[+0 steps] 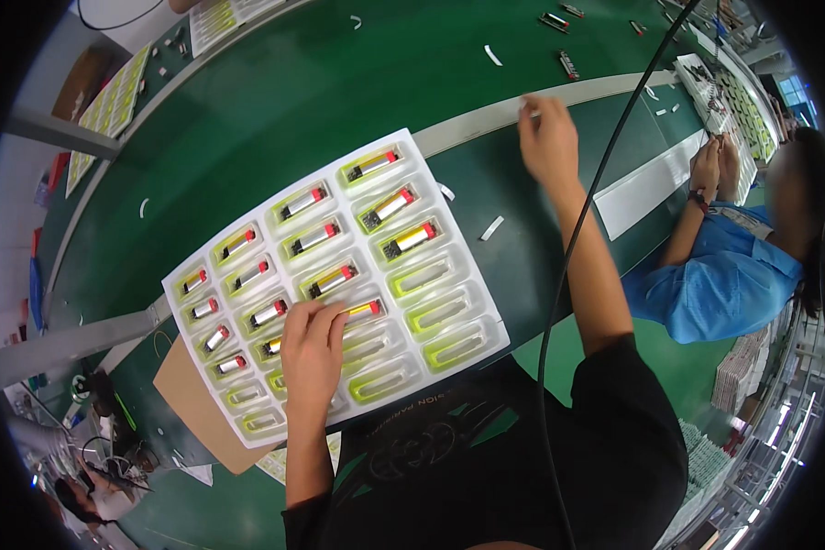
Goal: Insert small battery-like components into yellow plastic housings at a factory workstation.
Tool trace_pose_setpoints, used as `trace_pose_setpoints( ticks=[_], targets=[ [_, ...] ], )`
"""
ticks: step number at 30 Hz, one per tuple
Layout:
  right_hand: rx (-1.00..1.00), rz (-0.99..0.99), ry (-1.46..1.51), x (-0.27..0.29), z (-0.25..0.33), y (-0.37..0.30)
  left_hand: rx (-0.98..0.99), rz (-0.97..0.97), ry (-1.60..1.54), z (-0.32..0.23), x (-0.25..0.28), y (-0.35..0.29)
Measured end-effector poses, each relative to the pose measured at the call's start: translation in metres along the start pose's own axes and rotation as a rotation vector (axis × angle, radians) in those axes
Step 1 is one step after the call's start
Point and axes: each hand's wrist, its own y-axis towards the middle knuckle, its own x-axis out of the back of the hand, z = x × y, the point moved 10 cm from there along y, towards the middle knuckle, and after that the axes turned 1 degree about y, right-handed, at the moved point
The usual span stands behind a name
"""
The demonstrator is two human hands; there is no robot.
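While the left hand [312, 344] overhangs the tray [495, 337], its fingertips are at a battery [366, 309] seated there; clamping cannot be confirmed. The right hand [552, 142], near the rail [472, 123], shows no certain grip. Judged light, stiff and dentable, the battery is best pinched by its long sides.
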Motion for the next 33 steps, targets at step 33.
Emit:
trace_pose_setpoints(
  ticks=[33],
  targets=[
    [-0.511, 0.772, 1.529, 0.001, 0.196, -0.099, 0.008, 0.062, -1.361, -0.035, 0.011, 0.032]
  ],
)
